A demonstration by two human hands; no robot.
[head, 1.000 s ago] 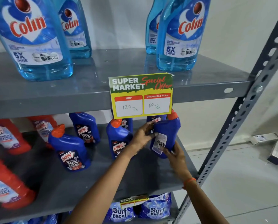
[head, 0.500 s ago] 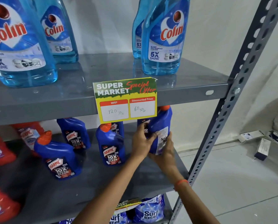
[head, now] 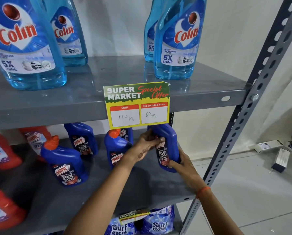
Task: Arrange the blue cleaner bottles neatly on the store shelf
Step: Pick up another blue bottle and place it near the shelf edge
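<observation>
Even, bright light from above; my upper shelf [head: 84, 99] shows soft glare, lower shelf shadowed, frame edges bowed, slightly soft.

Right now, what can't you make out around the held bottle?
Head view only:
- Held bottle: cap hidden behind price card.
- Whether its base touches the shelf: right hand covers it.
- Bottle behind: mostly hidden by left hand.

held bottle [head: 167, 146] right of shelf [head: 90, 192] row | price card [head: 136, 106] above | packets [head: 158, 221] seemingly below

Head view, close, facing shelf [head: 141, 187], slightly downward
</observation>
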